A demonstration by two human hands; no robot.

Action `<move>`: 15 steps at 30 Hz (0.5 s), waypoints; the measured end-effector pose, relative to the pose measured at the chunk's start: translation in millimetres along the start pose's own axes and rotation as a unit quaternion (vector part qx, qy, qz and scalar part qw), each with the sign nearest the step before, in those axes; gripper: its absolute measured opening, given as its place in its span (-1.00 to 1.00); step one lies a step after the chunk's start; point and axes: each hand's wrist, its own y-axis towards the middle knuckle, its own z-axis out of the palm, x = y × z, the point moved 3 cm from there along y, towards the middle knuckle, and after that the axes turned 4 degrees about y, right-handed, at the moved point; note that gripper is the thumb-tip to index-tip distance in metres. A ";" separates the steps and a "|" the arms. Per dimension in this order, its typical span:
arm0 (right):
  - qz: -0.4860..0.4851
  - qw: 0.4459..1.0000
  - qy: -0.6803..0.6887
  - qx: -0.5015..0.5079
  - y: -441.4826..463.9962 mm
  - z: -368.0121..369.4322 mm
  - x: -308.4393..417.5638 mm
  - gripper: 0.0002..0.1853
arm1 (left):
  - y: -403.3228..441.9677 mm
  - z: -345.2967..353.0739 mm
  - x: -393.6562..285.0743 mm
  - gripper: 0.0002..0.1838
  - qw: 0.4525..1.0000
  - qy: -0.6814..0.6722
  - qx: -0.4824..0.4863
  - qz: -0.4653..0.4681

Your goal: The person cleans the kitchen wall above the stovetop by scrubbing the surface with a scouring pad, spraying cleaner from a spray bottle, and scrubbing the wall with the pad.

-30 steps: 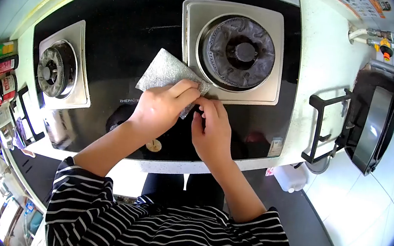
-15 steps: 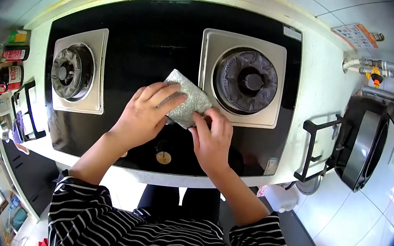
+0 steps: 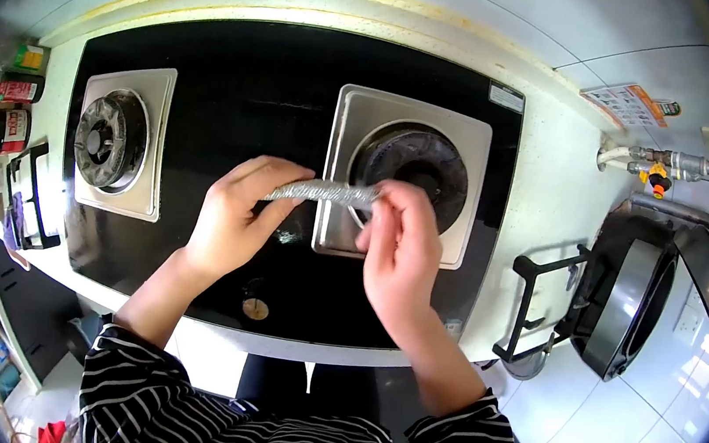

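Note:
A silvery scouring pad (image 3: pixel 323 191) is held edge-on above the black glass cooktop (image 3: pixel 243 119). My left hand (image 3: pixel 237 207) grips its left end between thumb and fingers. At its right end, my right hand (image 3: pixel 401 240) pinches the pad, slightly blurred by motion. The right hand partly covers the right burner (image 3: pixel 450 167) and its steel plate (image 3: pixel 349 123). Over on the left is the other burner (image 3: pixel 108 138).
Black pot racks stand on both sides, one on the right (image 3: pixel 524 304) and one on the left (image 3: pixel 44 192). Jars (image 3: pixel 7 130) are at the far left. Gas pipes (image 3: pixel 689 165) and a dark range hood-like metal object (image 3: pixel 628 299) are at the right. A control knob (image 3: pixel 255 308) is near the front edge.
The scouring pad has turned from showing its broad face to standing edge-on. Both hands now hold its ends, and the right hand has shifted right. The camera view has moved a little.

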 end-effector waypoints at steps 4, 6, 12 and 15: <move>-0.024 0.986 0.146 -0.072 40.8 -29.6 -5.1 -0.74 | 44.4 17.4 -27.7 -0.76 0.999 -0.026 -0.044 0.014; -0.031 0.986 0.132 -0.101 58.0 -50.9 -10.5 -0.57 | 71.4 28.7 -40.6 -0.76 0.997 -0.006 -0.052 0.048; -0.058 0.989 0.026 -0.131 109.5 -101.7 -43.7 -0.79 | 144.3 80.2 -50.4 -0.81 0.994 0.056 -0.037 0.082; -0.045 0.981 0.032 -0.188 143.9 -118.0 -68.4 -0.76 | 175.4 108.5 -39.1 -0.77 0.998 -0.002 -0.049 0.036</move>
